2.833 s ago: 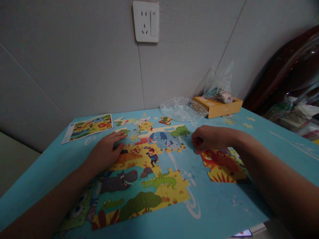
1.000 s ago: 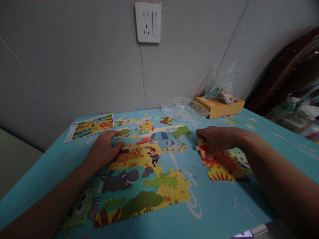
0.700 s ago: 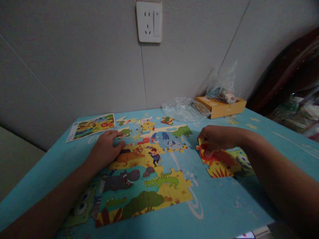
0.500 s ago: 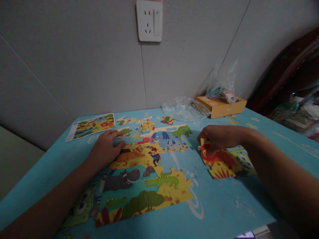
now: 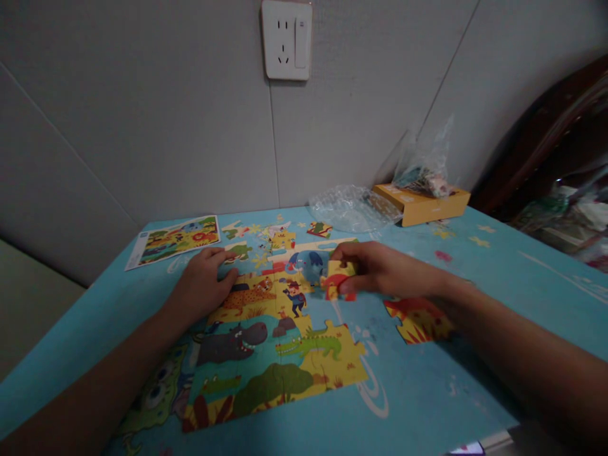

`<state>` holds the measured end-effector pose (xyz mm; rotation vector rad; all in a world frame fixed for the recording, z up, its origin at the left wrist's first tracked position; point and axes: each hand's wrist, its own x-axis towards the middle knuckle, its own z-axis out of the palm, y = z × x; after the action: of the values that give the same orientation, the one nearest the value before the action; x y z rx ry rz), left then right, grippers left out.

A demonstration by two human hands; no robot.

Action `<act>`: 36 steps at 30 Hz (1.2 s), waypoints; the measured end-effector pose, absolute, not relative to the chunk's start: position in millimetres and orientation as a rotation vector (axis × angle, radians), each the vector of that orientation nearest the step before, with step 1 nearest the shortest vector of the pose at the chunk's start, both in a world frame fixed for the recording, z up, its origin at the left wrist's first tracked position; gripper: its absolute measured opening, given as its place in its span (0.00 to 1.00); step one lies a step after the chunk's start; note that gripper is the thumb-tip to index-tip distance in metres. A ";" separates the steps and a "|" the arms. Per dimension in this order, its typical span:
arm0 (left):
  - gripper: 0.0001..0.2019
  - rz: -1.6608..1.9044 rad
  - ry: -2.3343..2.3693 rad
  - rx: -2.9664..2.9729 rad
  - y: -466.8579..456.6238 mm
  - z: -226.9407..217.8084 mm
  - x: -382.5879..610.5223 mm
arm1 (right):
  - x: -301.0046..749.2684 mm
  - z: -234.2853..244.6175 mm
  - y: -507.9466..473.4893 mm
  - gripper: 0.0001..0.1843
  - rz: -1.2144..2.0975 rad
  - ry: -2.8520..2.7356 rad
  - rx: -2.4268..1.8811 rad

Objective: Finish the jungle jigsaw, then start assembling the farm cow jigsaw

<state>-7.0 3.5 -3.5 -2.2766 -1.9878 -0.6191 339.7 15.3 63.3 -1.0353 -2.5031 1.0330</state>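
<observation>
My right hand (image 5: pixel 368 269) pinches a red and yellow puzzle piece (image 5: pixel 338 282) between thumb and fingers, raised over the elephant part of a partly joined jigsaw puzzle (image 5: pixel 266 380). That puzzle shows a hippo, crocodiles, a leopard and a small figure in a hat. My left hand (image 5: pixel 202 285) lies at the puzzle's upper left edge with thumb and index finger apart. Its index fingertip touches or is very close to a green puzzle piece (image 5: pixel 239 252). Under my right forearm lie joined lion pieces (image 5: pixel 420 320), partly covered by the arm.
Loose pieces (image 5: pixel 282 239) and a dark green and red piece (image 5: pixel 320 228) lie behind the puzzle. A picture sheet (image 5: pixel 178 240) is at the back left. Clear plastic wrap (image 5: pixel 351 208) and a yellow box (image 5: pixel 430 206) stand near the wall, under a socket (image 5: pixel 287 41).
My right hand has lifted one red and yellow piece off the lion pieces and carried it left to the elephant area. My left hand has stayed in place.
</observation>
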 end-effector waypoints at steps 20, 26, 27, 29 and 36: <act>0.19 -0.517 -1.012 -3.136 -49.5 24.0 43.0 | 303.6 38.6 -5.5 0.13 0.487 -2.707 -1.010; 0.23 -0.332 -1.064 -3.257 -47.4 19.2 40.6 | 304.0 38.7 -4.8 0.14 0.558 -2.691 -1.039; 0.23 -0.325 -1.064 -3.259 -46.6 18.8 39.5 | 304.4 38.6 -4.2 0.15 0.566 -2.695 -1.041; 0.23 -0.311 -1.060 -3.256 -45.9 18.1 38.3 | 305.5 38.7 -3.4 0.16 0.553 -2.702 -1.043; 0.23 -0.327 -1.061 -3.264 -47.2 22.1 41.3 | 308.3 44.0 -4.9 0.27 0.454 -2.752 -1.096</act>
<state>41.3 -47.2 22.1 -3.2643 -1.0611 -0.3272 308.3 -4.9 44.0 -1.0960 -2.7515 0.4535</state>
